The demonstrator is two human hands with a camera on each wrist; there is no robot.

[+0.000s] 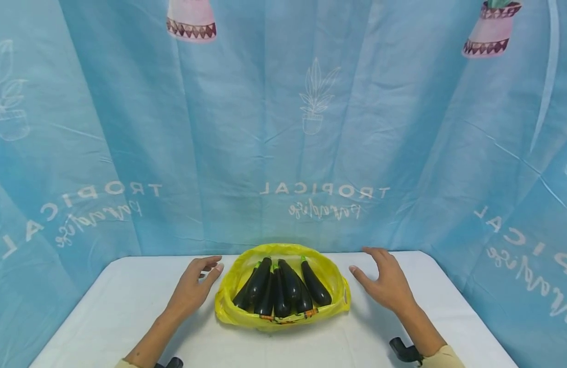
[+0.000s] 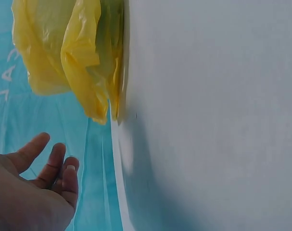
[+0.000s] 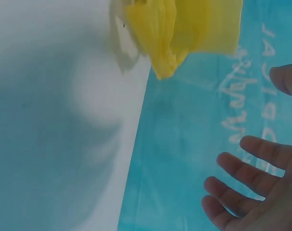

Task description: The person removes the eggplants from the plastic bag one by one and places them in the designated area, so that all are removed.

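A yellow plastic bag (image 1: 343, 301) lies on the white table with its mouth spread wide. Several dark, glossy eggplants (image 1: 289, 282) rest inside it, side by side, their green stem ends toward the back. To the left of the bag is my left hand (image 1: 194, 282), fingers relaxed and slightly bent, holding nothing. My right hand (image 1: 385, 280) hovers off the bag's right side, thumb and fingers spread, also holding nothing. Both wrist views show a gap between the fingers and the yellow plastic. The eggplants' lower ends are partly hidden by the bag's near rim.
The white table (image 1: 141, 286) has rounded back corners. Behind it and along both sides hangs a blue printed curtain (image 1: 283, 128) with plant pictures and mirrored lettering. Black wrist mounts (image 1: 404, 350) sit on both forearms near the beige sleeves.
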